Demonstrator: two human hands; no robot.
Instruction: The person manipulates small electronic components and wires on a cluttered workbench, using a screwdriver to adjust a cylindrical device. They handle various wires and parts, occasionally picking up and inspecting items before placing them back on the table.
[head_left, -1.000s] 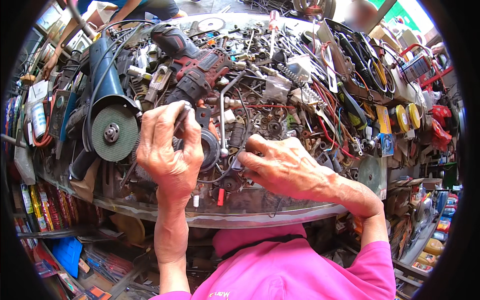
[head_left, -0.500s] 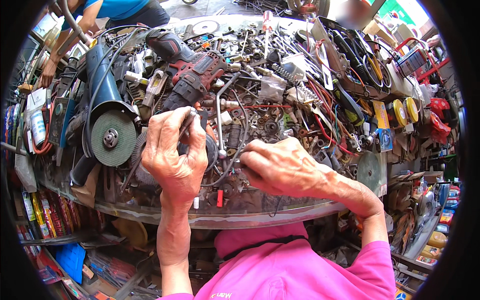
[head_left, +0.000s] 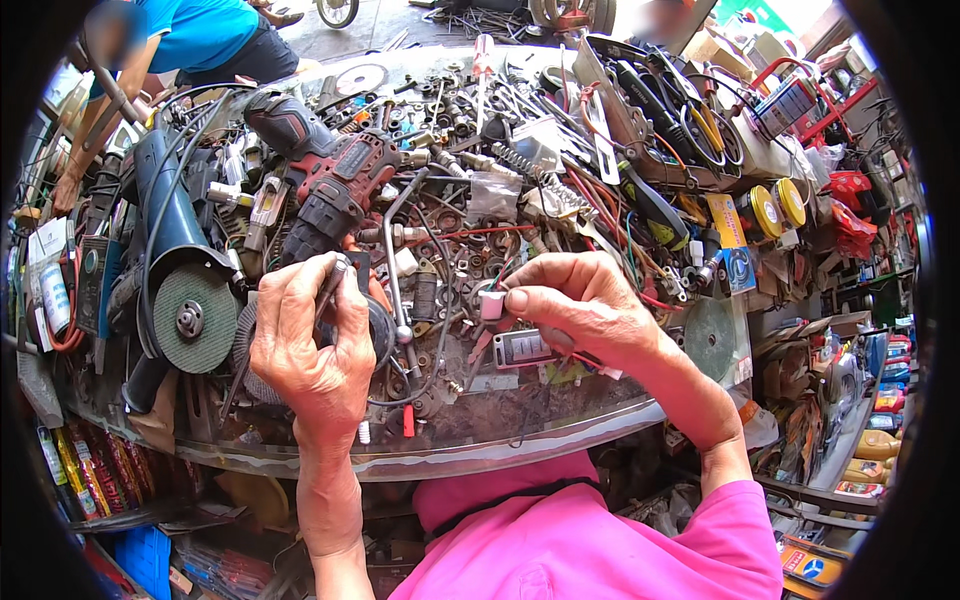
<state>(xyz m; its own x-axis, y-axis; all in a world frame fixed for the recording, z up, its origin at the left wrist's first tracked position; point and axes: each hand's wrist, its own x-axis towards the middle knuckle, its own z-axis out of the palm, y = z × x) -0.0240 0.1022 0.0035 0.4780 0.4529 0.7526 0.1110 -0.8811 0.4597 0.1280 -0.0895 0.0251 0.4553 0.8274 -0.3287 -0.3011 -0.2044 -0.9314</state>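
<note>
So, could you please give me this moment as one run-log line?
left hand: pinches small metal piece; right hand: pinches small pinkish piece; nearby: red-black drill, angle grinder; surface: cluttered table

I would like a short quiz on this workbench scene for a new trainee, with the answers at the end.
1. What does the right hand pinch?
A) a steel wrench
B) a small pale-pink piece
C) a sheet of paper

2. True or false: the red-and-black drill lies to the right of the angle grinder.

3. In a few words, what does the left hand hold?

Key: 1. B. 2. True. 3. A slim metallic-looking piece; its exact kind cannot be told.
</note>
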